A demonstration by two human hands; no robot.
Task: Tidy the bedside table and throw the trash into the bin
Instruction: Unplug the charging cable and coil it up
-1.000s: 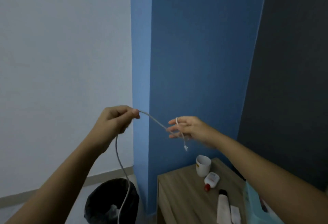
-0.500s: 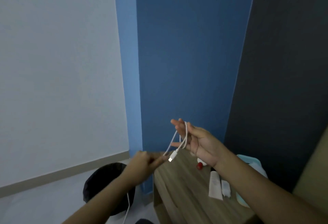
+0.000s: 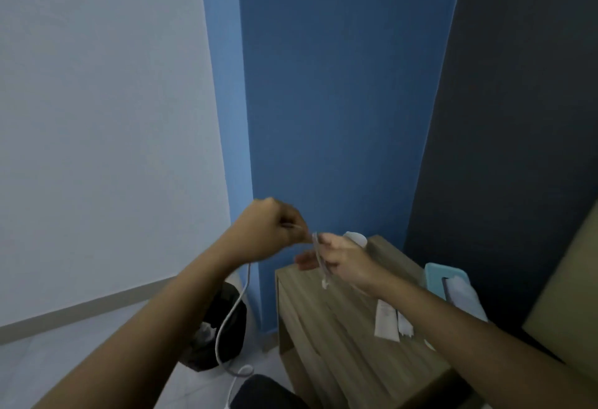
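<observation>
Our right hand (image 3: pixel 343 259), above bedside table (image 3: pixel 326 331), grips white cable (image 3: pixel 239 298) loops; left hand (image 3: pixel 269 234) pinches it. Bin (image 3: pixel 230 327) left of table. Tube (image 3: pixel 385 322) print unreadable.

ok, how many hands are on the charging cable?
2. The left hand pinches the white charging cable, which hangs past the black bin; the right hand grips its looped end above the bedside table.

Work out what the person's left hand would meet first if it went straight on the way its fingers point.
The left hand points right, toward the right hand close by. It would probably meet the cable looped there first, then that hand, though depth is hard to judge.
</observation>
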